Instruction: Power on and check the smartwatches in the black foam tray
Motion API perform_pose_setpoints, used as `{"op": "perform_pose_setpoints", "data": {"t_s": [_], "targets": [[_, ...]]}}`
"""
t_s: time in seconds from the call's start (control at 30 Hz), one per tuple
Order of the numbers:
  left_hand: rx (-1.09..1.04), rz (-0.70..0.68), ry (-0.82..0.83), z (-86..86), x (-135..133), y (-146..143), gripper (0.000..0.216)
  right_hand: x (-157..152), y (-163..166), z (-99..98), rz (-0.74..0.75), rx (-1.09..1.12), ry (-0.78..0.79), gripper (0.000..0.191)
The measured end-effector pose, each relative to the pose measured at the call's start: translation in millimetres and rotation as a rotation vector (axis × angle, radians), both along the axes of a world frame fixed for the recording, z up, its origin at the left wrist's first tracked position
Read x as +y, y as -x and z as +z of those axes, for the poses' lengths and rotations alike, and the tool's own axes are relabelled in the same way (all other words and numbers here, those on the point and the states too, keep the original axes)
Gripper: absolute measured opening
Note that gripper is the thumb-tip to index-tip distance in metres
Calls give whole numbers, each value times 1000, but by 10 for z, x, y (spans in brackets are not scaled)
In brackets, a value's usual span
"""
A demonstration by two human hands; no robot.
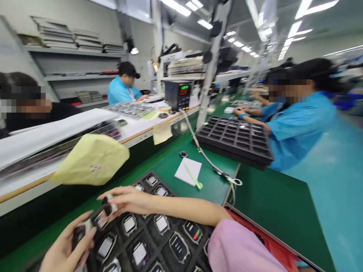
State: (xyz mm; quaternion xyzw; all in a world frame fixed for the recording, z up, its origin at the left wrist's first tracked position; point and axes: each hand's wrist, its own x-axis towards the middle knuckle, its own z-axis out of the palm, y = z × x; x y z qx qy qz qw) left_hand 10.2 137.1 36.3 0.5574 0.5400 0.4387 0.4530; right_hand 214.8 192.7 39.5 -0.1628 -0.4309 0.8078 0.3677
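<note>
A black foam tray (pixel 150 238) lies before me, with smartwatch cases in its square pockets. Several have white labels on their screens; one screen (pixel 193 230) shows coloured marks. At the tray's far left corner, my right hand (pixel 129 202) pinches a watch case (pixel 109 203) between thumb and fingers. My left hand (pixel 69 241), lower and to the left, is closed around another watch case (pixel 83 229), partly covered by the fingers. Between the two hands, a labelled watch case (pixel 101 220) sits near the tray's edge.
A yellow paper (pixel 93 160) hangs off the raised shelf beside my hands. On the green bench (pixel 167 158) lie a white pad (pixel 188 171), a green pen (pixel 194 176) and a cable (pixel 204 155). Another black tray (pixel 235 139) stands near co-workers in blue. A power supply (pixel 178 94) is on the shelf.
</note>
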Motion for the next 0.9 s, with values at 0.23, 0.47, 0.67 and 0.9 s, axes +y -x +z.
{"op": "perform_pose_setpoints", "data": {"t_s": [0.23,0.47,0.67,0.9], "targets": [[106,14,-163,171,3,-7,40,-98,31,150,-39,-52,21,43],[134,-49,-187,241,-42,-71,42,-109,68,191,-7,-172,-6,40],[126,-66,-182,263,-75,-58,39,-120,34,193,-2,-143,-1,39],[65,-89,-162,298,-109,-36,42,-142,25,221,37,-113,-4,43]]}}
